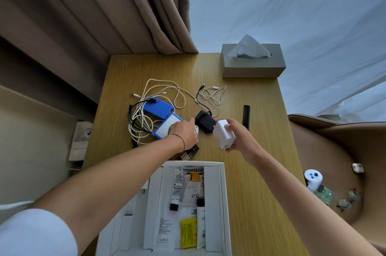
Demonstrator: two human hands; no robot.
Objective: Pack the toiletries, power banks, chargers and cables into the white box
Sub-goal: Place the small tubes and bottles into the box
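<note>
Your right hand (240, 139) grips the white charger (224, 134) at centre frame, long axis tilted toward the white box (222, 193) straight below it, while your left hand (184, 133) curls over something small, left of the black charger (205, 123).

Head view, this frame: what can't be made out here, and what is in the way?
- Small white thing under the left hand: the fingers cover most of it, so its kind is unclear.
- Dark packet by the left wrist: mostly hidden by the arm.
- White box: its near end is cut off by the bottom edge.
- Print on the tubes and yellow sachet: too small to read.
- Ports on the white charger in the right hand: too small.
</note>
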